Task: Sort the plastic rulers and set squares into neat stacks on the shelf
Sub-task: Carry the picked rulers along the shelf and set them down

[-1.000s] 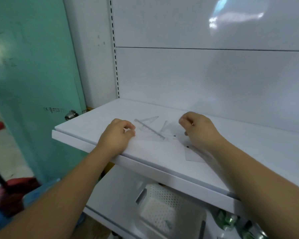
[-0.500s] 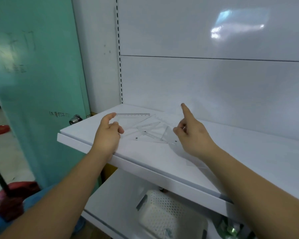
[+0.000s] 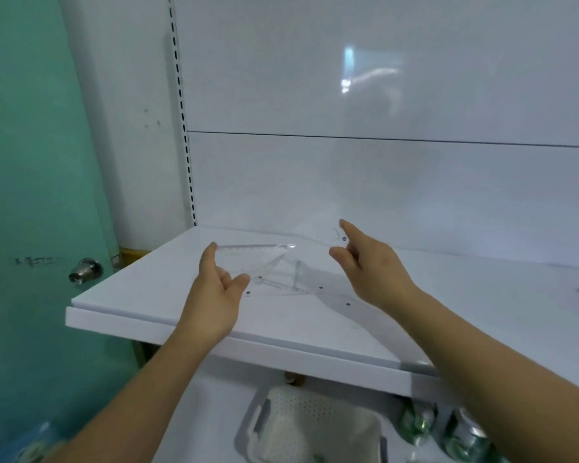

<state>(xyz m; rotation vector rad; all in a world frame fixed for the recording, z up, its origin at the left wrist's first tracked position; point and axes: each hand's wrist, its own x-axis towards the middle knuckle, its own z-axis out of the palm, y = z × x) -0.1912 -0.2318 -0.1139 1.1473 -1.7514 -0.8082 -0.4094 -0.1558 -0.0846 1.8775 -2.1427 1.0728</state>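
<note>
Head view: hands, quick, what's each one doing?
Left hand: pinching a clear set square between finger and thumb.
Right hand: pinching another clear piece, kind unclear.

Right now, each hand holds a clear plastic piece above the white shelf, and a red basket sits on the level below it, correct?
Not quite: the head view shows the basket below is white, not red. The rest stands: the left hand holds a clear set square and the right hand another clear piece, both above the white shelf.

Bare left grip, bare right grip — both forearms bare to the frame's edge
</note>
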